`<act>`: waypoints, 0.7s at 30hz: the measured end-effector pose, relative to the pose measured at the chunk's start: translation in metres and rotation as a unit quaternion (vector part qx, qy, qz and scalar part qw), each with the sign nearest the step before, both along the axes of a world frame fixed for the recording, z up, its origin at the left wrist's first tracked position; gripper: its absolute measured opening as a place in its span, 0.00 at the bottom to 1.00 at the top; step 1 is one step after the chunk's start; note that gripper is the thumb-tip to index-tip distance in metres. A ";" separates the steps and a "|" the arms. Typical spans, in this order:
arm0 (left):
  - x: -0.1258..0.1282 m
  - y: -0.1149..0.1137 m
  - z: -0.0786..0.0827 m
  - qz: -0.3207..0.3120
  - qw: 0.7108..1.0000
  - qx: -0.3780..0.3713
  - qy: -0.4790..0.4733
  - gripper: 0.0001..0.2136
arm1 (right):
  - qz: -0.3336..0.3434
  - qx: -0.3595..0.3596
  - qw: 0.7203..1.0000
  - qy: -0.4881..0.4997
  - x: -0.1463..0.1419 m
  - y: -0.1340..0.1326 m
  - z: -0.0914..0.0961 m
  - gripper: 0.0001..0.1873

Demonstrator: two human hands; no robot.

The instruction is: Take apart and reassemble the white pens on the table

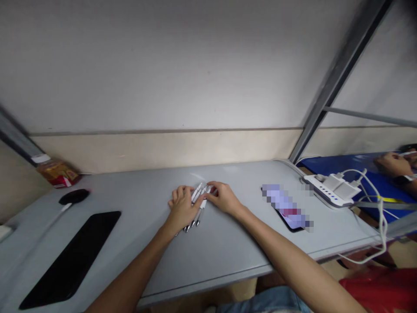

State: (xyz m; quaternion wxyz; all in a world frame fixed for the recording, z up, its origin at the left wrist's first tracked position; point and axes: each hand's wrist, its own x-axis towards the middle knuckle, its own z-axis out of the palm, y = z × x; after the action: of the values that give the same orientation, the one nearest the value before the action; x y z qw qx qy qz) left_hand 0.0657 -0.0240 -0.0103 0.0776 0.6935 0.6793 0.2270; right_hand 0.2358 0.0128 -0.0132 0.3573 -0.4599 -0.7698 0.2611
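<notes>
Several white pens (198, 208) lie side by side on the grey table (215, 252), tips pointing toward me. My left hand (181, 209) rests over the left part of the bunch, fingers curled around the pens. My right hand (224, 198) pinches the far ends of the pens from the right, fingers bent. Both hands touch the bunch at the table's middle.
A black keyboard (73, 258) lies front left, a black mouse (74, 196) behind it, and a red-labelled jar (57, 171) by the wall. A phone (288, 208) lies on the right, beside a white power strip (330, 190) with cables. Another person's hand (392, 164) shows far right.
</notes>
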 end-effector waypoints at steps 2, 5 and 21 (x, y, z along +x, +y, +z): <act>0.000 0.002 -0.002 0.003 1.000 0.006 -0.017 0.20 | -0.005 0.018 1.000 -0.009 -0.001 -0.001 0.001 0.22; 0.000 0.003 -0.003 -0.021 0.999 0.008 -0.037 0.18 | -0.004 0.020 1.000 -0.023 0.000 -0.001 0.002 0.19; -0.027 0.014 0.003 -0.132 0.990 0.033 -0.042 0.11 | -0.025 0.011 0.997 -0.078 0.005 -0.002 0.004 0.15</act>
State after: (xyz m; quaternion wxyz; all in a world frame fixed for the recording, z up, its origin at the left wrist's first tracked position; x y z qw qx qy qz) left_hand 0.0386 -0.0100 -0.0070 0.1122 0.7695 0.5697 0.2659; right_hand 0.2405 0.0109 -0.0090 0.3080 -0.4942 -0.7861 0.2071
